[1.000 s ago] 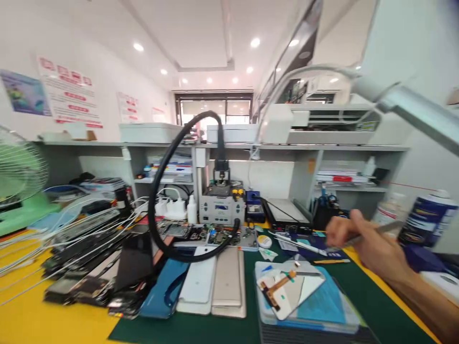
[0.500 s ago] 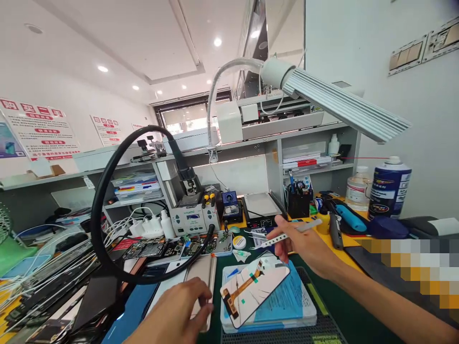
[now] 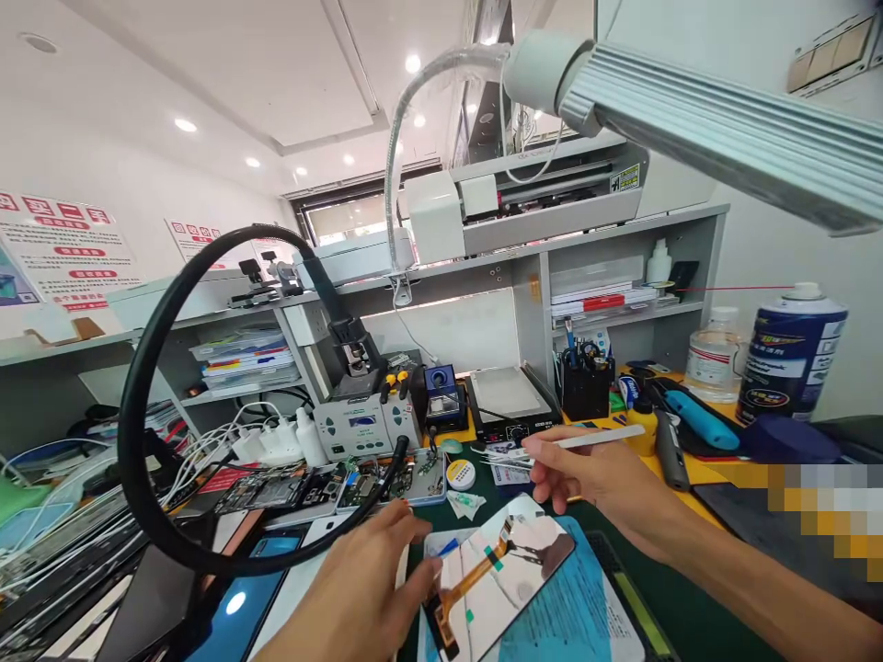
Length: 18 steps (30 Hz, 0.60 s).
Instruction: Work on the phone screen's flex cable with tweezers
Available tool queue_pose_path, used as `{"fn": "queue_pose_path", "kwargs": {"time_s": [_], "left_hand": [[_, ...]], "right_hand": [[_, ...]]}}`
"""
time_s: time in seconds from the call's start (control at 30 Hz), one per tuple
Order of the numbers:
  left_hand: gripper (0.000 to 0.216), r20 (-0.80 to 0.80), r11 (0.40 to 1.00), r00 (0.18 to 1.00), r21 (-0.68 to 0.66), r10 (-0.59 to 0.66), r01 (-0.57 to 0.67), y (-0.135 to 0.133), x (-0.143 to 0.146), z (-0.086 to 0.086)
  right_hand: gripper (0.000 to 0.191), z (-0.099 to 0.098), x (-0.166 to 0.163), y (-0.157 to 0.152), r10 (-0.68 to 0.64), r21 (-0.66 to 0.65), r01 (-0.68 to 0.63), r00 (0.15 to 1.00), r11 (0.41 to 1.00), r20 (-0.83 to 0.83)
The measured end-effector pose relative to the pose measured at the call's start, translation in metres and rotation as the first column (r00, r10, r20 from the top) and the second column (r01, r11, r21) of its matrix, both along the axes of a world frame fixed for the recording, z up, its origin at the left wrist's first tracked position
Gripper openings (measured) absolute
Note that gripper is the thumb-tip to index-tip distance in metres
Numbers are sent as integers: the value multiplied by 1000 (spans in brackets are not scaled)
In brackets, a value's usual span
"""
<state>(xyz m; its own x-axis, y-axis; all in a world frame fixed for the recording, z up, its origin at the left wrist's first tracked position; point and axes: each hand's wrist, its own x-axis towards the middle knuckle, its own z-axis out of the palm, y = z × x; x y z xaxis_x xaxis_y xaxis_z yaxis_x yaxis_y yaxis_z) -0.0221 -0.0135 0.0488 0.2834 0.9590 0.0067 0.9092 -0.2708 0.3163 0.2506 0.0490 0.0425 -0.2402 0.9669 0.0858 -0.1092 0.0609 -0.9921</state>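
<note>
Right hand grips a pair of tweezers above the green mat. Left hand pinches the left edge of the phone screen panel, which lies tilted on the blue pad.

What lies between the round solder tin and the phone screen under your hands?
In the head view, a small clear packet lies on the green mat between the solder tin and the phone screen; nothing else shows there.

Phone repair workshop, hot-air rework station sitting on bench, disassembled phones lying about, shelving overflowing with equipment
</note>
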Motion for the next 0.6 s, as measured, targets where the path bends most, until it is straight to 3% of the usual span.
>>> {"fn": "queue_pose_path", "kwargs": {"time_s": [0.2,0.4,0.6], "left_hand": [[18,2,992,992,22,-123,123,31,12,3],[15,43,983,984,62,-173,170,41,16,3],[9,230,972,949,150,-214,182,39,22,-15]], "right_hand": [[30,0,1,-2,62,-48,-64,997,997,-40],[24,7,0,-8,108,-71,-113,992,991,-72],[12,8,0,-20,51,-5,-52,998,999,-21]]}}
